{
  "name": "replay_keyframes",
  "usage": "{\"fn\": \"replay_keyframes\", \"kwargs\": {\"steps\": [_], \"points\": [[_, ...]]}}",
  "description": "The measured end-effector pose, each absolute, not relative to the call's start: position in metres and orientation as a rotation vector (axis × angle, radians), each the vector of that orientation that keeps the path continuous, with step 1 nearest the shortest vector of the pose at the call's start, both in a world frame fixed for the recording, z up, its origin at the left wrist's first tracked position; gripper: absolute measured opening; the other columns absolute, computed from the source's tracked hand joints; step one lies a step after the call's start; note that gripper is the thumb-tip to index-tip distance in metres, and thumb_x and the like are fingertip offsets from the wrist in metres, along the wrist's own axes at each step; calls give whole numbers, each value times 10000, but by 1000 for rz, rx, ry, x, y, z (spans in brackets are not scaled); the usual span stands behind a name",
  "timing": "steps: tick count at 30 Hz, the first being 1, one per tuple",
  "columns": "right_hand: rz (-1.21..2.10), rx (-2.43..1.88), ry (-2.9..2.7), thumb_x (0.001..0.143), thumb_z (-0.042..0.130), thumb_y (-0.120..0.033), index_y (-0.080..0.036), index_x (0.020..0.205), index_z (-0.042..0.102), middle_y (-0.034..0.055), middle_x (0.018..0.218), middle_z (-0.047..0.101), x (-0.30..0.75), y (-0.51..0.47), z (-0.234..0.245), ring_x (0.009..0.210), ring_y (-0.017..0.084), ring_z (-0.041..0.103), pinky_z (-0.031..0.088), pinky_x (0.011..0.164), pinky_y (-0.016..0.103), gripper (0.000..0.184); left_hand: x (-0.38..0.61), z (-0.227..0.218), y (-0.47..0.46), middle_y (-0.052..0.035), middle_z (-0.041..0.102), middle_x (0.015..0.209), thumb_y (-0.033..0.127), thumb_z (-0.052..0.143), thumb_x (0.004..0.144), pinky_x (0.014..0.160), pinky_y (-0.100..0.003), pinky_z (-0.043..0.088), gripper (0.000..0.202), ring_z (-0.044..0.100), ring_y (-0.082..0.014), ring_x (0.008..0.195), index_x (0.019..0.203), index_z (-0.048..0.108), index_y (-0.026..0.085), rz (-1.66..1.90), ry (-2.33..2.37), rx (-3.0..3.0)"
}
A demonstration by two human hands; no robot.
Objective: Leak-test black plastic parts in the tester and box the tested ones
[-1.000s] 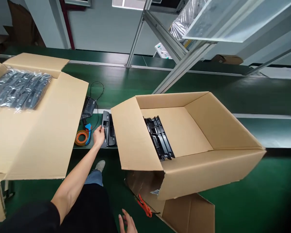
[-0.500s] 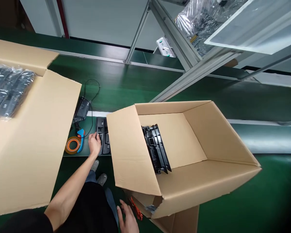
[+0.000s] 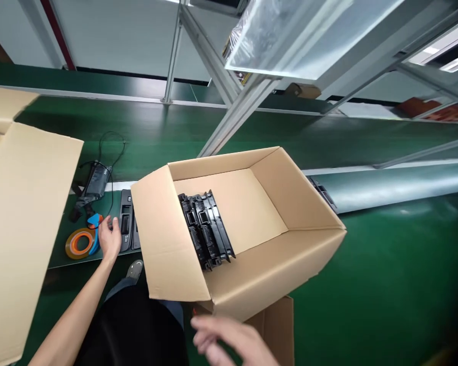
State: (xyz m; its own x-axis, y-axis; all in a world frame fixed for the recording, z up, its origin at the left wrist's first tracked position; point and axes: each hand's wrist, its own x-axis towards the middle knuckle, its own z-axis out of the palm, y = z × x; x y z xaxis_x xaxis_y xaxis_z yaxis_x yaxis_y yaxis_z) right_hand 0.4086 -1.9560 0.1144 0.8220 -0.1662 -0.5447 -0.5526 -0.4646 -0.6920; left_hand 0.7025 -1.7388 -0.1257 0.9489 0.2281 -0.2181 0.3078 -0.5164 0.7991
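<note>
My left hand (image 3: 110, 238) rests by the green bench edge, fingers apart and nothing in them. It lies between the black plastic panels (image 3: 125, 221) and a tape dispenser (image 3: 94, 235) with a roll of tape (image 3: 72, 245). My right hand (image 3: 234, 339), blurred by motion, is below the near side of an open cardboard box (image 3: 248, 277); its fingers are apart and hold nothing I can see. Inside that box, several slotted black plastic panels (image 3: 209, 231) stand side by side against the left wall. The left flap hides part of the panels on the bench.
A larger cardboard box (image 3: 26, 213) stands at left. A black device with a cable (image 3: 97, 180) lies on the bench. Another box (image 3: 286, 330) sits below the open one. A metal frame (image 3: 229, 119) rises behind, and a dark panel (image 3: 321, 193) shows at right.
The view has swung right, so things appear further left. My left hand has come off the black panel to its left side. My right hand has moved up and right, toward the open box.
</note>
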Motion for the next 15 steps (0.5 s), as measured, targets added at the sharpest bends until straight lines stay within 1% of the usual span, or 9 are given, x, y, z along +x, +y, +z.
{"fn": "replay_keyframes", "kwargs": {"steps": [2,4,6,7,9,11,12,15], "points": [[281,-2154,674,1036,439,-651,-300,1264,768,89,1159,791,443,-2000,136,1032,288,757,616,916,416,532,687,-117,-1735,-185,672,1358,534,425,1002,1179,-503,448,565,625,-328,1270,1358,627,145,-84,384,2132],[118,-2324,781,1074,407,-583,-228,1353,705,126,1264,759,481,-2043,137,1085,284,744,594,941,403,541,669,-109,-1732,-184,683,1339,542,412,1003,1157,-503,464,550,629,-334,1264,1322,638,154,-83,379,2132],[245,-2577,797,1101,403,-482,-136,1480,586,192,1310,730,515,-2079,123,1156,303,727,554,1007,418,545,649,-103,-1731,-172,699,1312,561,418,999,1135,-499,481,536,639,-336,1247,1292,647,174,-96,367,2137],[369,-2690,775,1105,415,-437,-94,1497,550,228,1332,711,529,-2094,113,1199,317,714,534,1033,423,538,640,-101,-1730,-163,706,1307,575,427,995,1125,-492,488,531,644,-335,1241,1282,650,188,-106,362,2141],[609,-2783,697,1091,482,-372,-52,1417,589,261,1264,727,549,-2114,89,1196,327,721,522,1029,405,469,621,-99,-1727,-149,714,1309,605,444,984,1096,-480,506,532,656,-332,1222,1271,654,210,-129,371,2151],[735,-2761,621,1057,569,-343,-54,1288,654,249,1138,763,557,-2125,69,1126,322,750,531,985,377,379,603,-100,-1723,-146,726,1287,639,451,972,1049,-477,529,553,677,-332,1179,1261,658,215,-155,409,2159],[757,-2743,591,1041,602,-334,-55,1255,664,241,1089,772,558,-2129,61,1098,322,758,533,969,375,357,595,-101,-1721,-146,736,1259,654,454,965,1024,-477,540,567,689,-333,1149,1252,662,212,-172,430,2160],[797,-2719,522,1028,616,-334,-41,1291,636,242,1070,773,554,-2136,48,1089,331,756,529,952,388,394,573,-107,-1717,-145,758,1172,698,481,934,956,-475,562,601,711,-333,1066,1201,688,201,-229,463,2154]]}}
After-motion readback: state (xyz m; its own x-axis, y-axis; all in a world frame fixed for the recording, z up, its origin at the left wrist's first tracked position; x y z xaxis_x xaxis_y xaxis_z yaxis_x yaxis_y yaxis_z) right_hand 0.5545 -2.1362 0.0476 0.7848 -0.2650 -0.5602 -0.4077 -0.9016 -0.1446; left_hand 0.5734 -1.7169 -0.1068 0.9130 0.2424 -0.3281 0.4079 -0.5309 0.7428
